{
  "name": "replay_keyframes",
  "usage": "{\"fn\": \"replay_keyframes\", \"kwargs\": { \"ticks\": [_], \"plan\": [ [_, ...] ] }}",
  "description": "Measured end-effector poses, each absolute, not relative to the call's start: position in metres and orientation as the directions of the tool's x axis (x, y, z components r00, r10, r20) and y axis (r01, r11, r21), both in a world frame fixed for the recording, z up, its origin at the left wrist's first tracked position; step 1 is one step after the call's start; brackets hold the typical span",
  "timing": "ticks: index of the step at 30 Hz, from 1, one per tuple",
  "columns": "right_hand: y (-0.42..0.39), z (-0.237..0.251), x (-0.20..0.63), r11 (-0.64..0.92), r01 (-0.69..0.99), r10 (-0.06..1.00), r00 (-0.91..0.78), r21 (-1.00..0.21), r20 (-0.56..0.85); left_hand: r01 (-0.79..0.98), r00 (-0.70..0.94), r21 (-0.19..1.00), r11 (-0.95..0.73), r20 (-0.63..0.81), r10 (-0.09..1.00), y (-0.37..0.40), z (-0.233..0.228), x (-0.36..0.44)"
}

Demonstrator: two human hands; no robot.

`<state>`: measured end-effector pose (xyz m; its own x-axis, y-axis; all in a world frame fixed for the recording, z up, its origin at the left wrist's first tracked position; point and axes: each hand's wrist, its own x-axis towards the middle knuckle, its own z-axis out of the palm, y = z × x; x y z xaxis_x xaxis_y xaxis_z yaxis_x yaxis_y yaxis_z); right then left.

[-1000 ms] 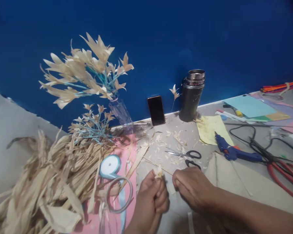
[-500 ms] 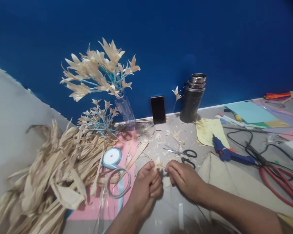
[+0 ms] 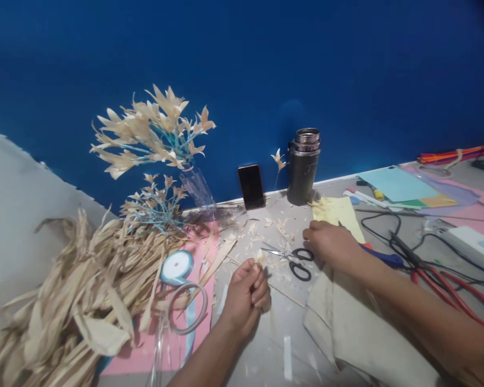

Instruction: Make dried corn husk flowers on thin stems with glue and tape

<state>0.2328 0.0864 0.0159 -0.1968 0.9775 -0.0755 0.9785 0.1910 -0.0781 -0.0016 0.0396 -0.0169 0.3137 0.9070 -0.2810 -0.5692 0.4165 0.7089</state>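
Pinching a small husk flower [image 3: 260, 257] in the clenched left hand [image 3: 246, 294] grip, right hand [image 3: 326, 243] – loosely curled, empty – just beside scissors [image 3: 292, 259]

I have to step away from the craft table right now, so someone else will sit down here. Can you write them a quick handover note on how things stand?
Left hand: closed around a small pale husk flower that sticks up above the fingers, held over the table.
Right hand: down on the table beside the black-handled scissors, next to the blue glue gun; whether it grips anything cannot be told.
Done: many husk flowers on blue stems stand in the clear vase; one single flower stands by the metal flask.
Left: a large pile of dry husks beside the ribbon spool.
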Motion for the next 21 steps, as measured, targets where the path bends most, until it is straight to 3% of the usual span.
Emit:
{"fn": "replay_keyframes", "kwargs": {
  "ticks": [8, 10, 12, 13, 14, 15, 17, 21],
  "plan": [
    [0.114, 0.004, 0.254, 0.277, 0.921, 0.944, -0.314, -0.274, -0.1, -0.558, 0.305, 0.721, 0.411, -0.282, 0.91, 0.038, -0.019, -0.008],
    [0.106, 0.009, 0.25, 0.256, 0.862, 0.94, -0.328, -0.438, -0.094, -0.577, 0.311, 0.706, 0.41, -0.274, 0.91, 0.038, -0.017, -0.009],
    [0.093, 0.015, 0.242, 0.101, 0.62, 0.94, -0.316, -0.778, -0.13, -0.595, 0.322, 0.685, 0.42, -0.275, 0.906, 0.037, -0.016, -0.009],
    [0.085, 0.018, 0.237, -0.045, 0.378, 0.936, -0.308, -0.925, -0.171, -0.601, 0.334, 0.673, 0.431, -0.279, 0.9, 0.036, -0.016, -0.009],
    [0.077, 0.019, 0.231, -0.186, 0.128, 0.921, -0.323, -0.974, -0.218, -0.604, 0.35, 0.66, 0.446, -0.282, 0.893, 0.036, -0.015, -0.008],
    [0.07, 0.02, 0.225, -0.301, -0.068, 0.901, -0.346, -0.951, -0.261, -0.608, 0.365, 0.648, 0.459, -0.285, 0.886, 0.035, -0.016, -0.008],
    [0.058, 0.019, 0.213, -0.446, -0.264, 0.86, -0.39, -0.855, -0.328, -0.615, 0.384, 0.63, 0.475, -0.287, 0.878, 0.033, -0.016, -0.006],
    [0.046, 0.009, 0.195, -0.54, -0.351, 0.818, -0.434, -0.765, -0.378, -0.607, 0.382, 0.649, 0.459, -0.269, 0.884, 0.03, -0.018, -0.005]
  ]
}}
